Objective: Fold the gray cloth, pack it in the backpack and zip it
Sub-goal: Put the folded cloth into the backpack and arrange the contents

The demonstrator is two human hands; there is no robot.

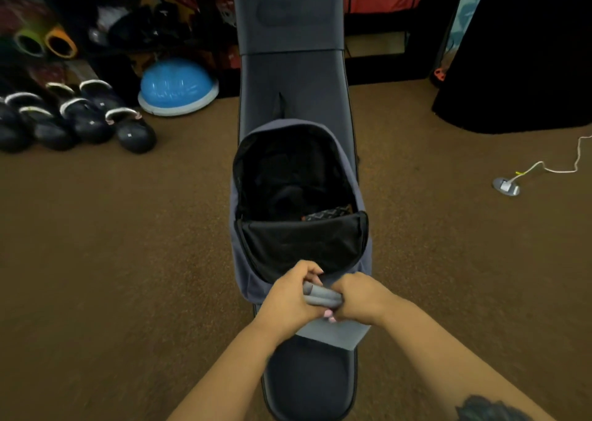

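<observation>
Here the left hand [293,295] and right hand [358,297] are clenched on the two ends of the gray cloth [322,295], a folded roll lying crosswise over the bench [288,77]. Just beyond both hands alike, the backpack [253,279] gapes unzipped, its long axis running straight away

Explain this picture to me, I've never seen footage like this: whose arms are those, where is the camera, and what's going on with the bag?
The camera is worn on a person's head, looking forward and down, so the arms are the wearer's own. The left hand and right hand together grip a gray cloth, partly rolled or folded, its loose end lying flat on a padded bench. On the bench, just beyond the hands, lies a gray backpack, unzipped, showing its black lining. The carpeted floor holds kettlebells and a blue balance dome to the left.
</observation>
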